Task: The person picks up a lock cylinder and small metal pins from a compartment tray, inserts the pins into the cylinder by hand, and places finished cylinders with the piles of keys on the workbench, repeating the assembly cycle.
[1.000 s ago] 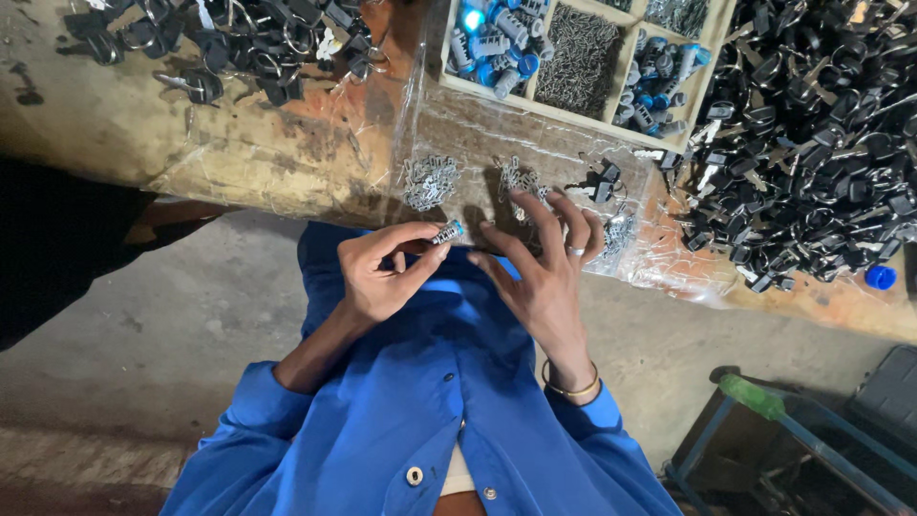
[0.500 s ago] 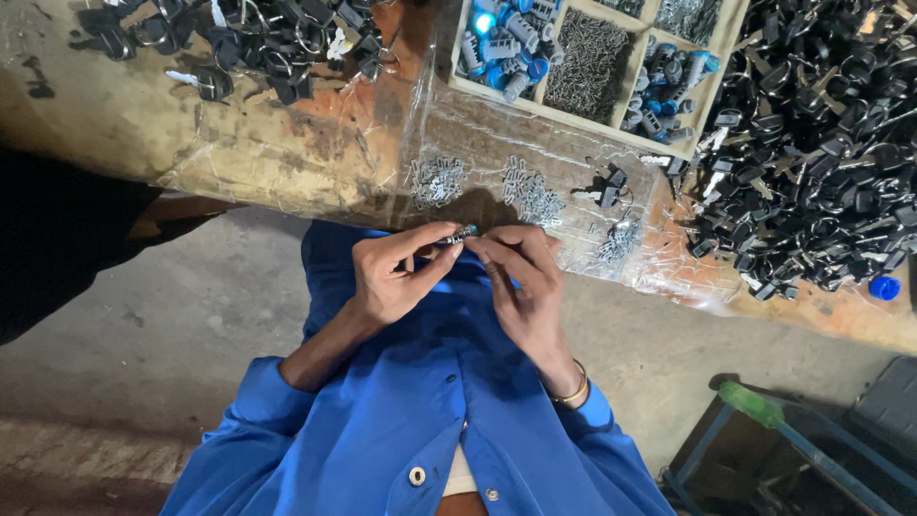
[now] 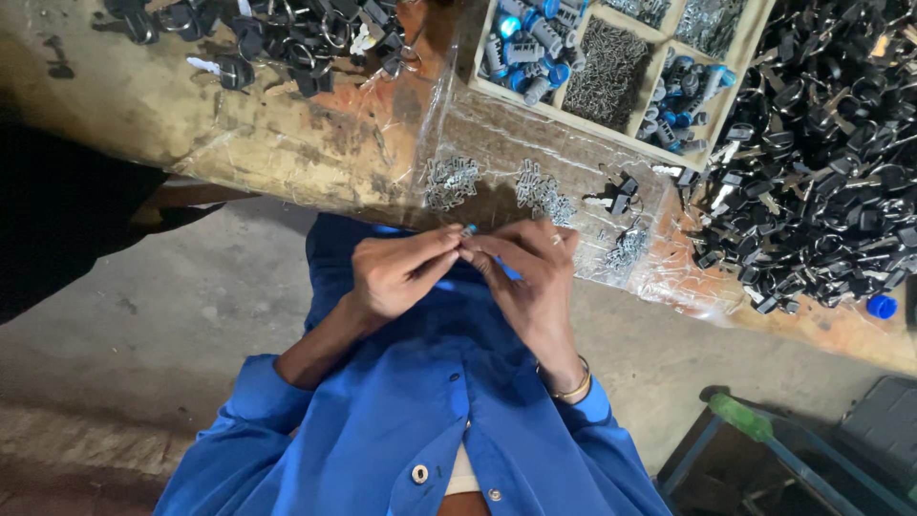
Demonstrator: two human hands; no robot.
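— Grip check: what do both hands have?

— From my feed, the left hand (image 3: 396, 277) and right hand (image 3: 530, 277) meet fingertip to fingertip, both pinching one small metal part (image 3: 468, 231) between them.

— Where is that, relative to the worktop (image 3: 287, 143)?

— Just off its near edge, above the blue shirt (image 3: 430, 420). Loose metal clips (image 3: 451, 180) lie on the worktop just beyond.

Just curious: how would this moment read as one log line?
left hand: pinching small part | right hand: pinching it too | workbench: beyond
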